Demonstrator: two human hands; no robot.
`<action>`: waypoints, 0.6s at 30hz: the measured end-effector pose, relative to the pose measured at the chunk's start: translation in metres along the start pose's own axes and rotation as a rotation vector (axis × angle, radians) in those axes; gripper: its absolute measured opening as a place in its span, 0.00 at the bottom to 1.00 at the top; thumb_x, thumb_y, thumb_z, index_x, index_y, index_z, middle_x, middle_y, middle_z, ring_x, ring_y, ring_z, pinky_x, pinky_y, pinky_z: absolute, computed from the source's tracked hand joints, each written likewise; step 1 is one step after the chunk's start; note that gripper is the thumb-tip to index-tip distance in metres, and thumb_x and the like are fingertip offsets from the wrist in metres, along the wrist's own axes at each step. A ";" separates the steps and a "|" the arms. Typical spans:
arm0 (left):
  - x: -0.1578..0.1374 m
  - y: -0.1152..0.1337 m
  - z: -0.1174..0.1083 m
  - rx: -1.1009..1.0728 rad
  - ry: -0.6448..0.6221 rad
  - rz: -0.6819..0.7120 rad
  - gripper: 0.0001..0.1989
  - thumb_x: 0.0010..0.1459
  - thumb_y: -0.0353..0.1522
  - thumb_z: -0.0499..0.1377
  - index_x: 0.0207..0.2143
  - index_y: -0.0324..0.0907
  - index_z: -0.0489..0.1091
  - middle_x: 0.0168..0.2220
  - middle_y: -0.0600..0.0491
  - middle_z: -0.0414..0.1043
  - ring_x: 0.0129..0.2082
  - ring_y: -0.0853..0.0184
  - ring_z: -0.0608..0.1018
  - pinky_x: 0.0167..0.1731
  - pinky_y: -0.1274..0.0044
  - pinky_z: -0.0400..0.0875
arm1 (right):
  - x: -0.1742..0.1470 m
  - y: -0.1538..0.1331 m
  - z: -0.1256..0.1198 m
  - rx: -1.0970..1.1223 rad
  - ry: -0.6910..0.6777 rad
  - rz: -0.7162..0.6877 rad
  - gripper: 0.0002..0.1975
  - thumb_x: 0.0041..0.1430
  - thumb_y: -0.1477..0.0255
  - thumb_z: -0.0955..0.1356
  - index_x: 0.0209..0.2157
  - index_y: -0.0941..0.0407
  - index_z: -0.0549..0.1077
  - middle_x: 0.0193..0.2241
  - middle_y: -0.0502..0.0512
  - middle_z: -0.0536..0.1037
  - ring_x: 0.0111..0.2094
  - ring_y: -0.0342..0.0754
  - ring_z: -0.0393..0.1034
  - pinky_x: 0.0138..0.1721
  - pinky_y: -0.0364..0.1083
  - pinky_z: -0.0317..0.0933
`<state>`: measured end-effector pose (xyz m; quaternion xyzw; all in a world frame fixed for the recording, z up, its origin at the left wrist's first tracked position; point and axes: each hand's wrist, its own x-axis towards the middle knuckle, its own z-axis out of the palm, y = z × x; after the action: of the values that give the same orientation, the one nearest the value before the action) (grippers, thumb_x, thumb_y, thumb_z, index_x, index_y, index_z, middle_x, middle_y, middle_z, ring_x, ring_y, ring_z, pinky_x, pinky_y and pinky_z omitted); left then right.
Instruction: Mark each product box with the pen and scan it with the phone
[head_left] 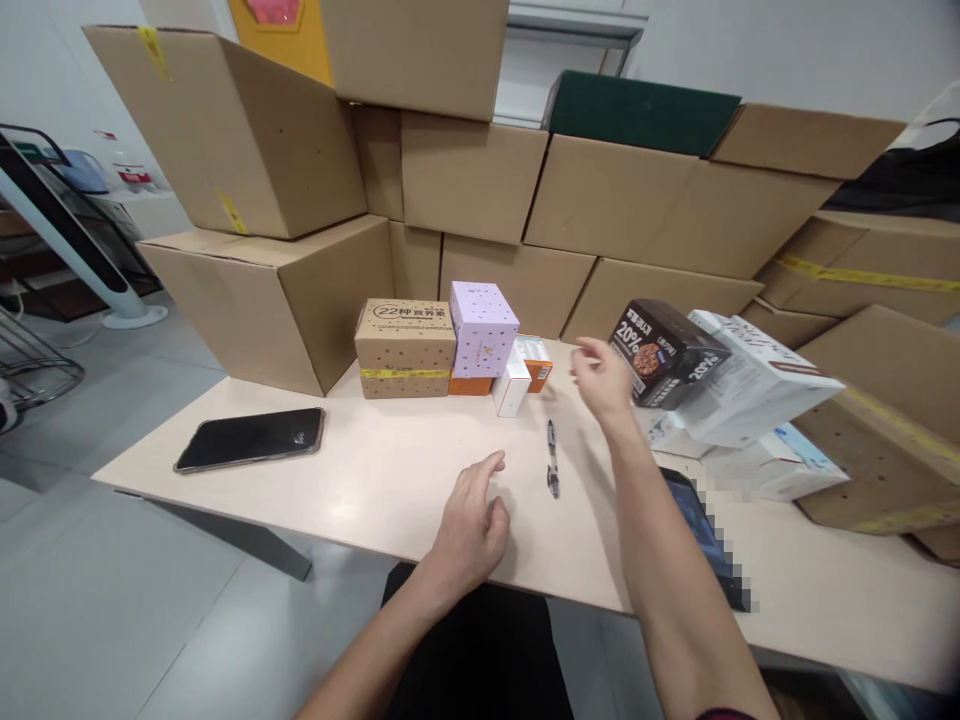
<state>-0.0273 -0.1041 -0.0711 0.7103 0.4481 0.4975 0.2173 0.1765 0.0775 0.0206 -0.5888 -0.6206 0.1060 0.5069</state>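
My left hand (pixel 471 522) hovers near the table's front edge, thumb and fingers apart, holding nothing. My right hand (pixel 604 385) is further forward, its fingers loosely bent with no object visible in them, just left of a dark brown box (pixel 664 352) marked 20%. Between the hands, a pen (pixel 553 460) lies on the table (pixel 360 490). Beyond it stand a small white box (pixel 512 388), an orange-and-white box (pixel 538 372), a lavender box (pixel 484 335) on an orange box (pixel 470 386), and a speckled brown carton (pixel 406 350) with yellow tape.
A phone (pixel 251 440) lies at the left. White boxes (pixel 757 385) are stacked at the right beside a dark tablet (pixel 697 535), partly pixelated. Large cardboard cartons (pixel 472 180) form a wall behind, with a dark green box (pixel 641 115) on top.
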 end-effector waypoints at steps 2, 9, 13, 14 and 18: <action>0.000 0.000 0.000 0.002 -0.015 0.002 0.31 0.58 0.21 0.50 0.64 0.44 0.53 0.55 0.43 0.68 0.56 0.59 0.72 0.53 0.63 0.71 | -0.002 -0.012 -0.037 -0.078 0.179 -0.027 0.20 0.61 0.64 0.65 0.51 0.59 0.71 0.47 0.64 0.70 0.50 0.57 0.66 0.55 0.61 0.59; -0.001 -0.002 0.002 0.014 0.001 -0.014 0.31 0.58 0.22 0.50 0.63 0.44 0.54 0.55 0.44 0.69 0.56 0.60 0.72 0.53 0.63 0.71 | 0.000 -0.019 -0.105 -0.482 0.355 0.150 0.38 0.53 0.59 0.73 0.62 0.58 0.63 0.53 0.71 0.62 0.52 0.63 0.63 0.52 0.60 0.57; 0.000 -0.004 0.003 0.016 0.015 -0.024 0.31 0.57 0.21 0.51 0.63 0.43 0.55 0.54 0.44 0.70 0.55 0.60 0.73 0.53 0.63 0.72 | 0.009 0.001 -0.098 -0.453 0.257 0.217 0.37 0.53 0.61 0.73 0.61 0.59 0.63 0.48 0.70 0.67 0.50 0.62 0.64 0.53 0.61 0.57; 0.001 -0.005 0.004 0.014 0.020 -0.030 0.31 0.56 0.21 0.51 0.62 0.43 0.55 0.54 0.44 0.70 0.55 0.60 0.73 0.53 0.63 0.72 | 0.009 0.005 -0.096 -0.447 0.256 0.212 0.36 0.53 0.63 0.72 0.61 0.59 0.63 0.47 0.69 0.69 0.50 0.61 0.64 0.53 0.61 0.57; 0.001 -0.006 0.004 -0.016 0.034 -0.060 0.30 0.56 0.22 0.51 0.61 0.42 0.57 0.54 0.43 0.71 0.55 0.59 0.74 0.53 0.62 0.71 | -0.004 0.005 -0.097 -0.395 0.355 0.078 0.31 0.53 0.67 0.70 0.59 0.57 0.65 0.49 0.66 0.71 0.53 0.62 0.64 0.56 0.64 0.57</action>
<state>-0.0264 -0.0999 -0.0771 0.6860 0.4688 0.5065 0.2302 0.2522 0.0301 0.0596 -0.7090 -0.5076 -0.1027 0.4786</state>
